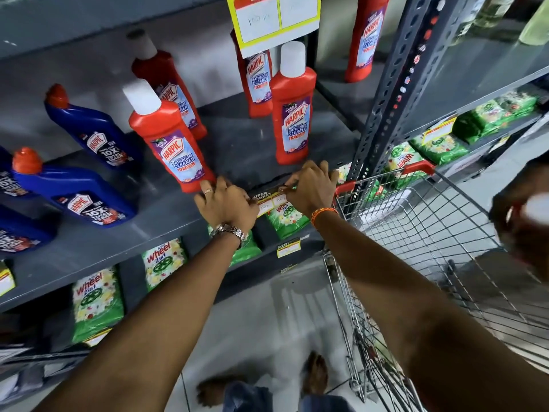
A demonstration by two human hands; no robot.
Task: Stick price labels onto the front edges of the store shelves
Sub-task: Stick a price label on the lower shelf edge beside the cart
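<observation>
A yellow and white price label lies against the front edge of the grey shelf that carries the cleaner bottles. My left hand, with a ring and a metal watch, presses on the label's left end. My right hand, with an orange thread at the wrist, pinches the label's right top corner at the shelf edge. Both hands touch the label; its middle shows between them. A larger yellow label hangs from the shelf above. Another small label sits on the shelf edge below.
Red cleaner bottles and blue ones stand just behind the hands. Green detergent packs fill the lower shelf. A wire shopping trolley stands to the right by a slotted grey upright. A blurred dark shape is at the right edge.
</observation>
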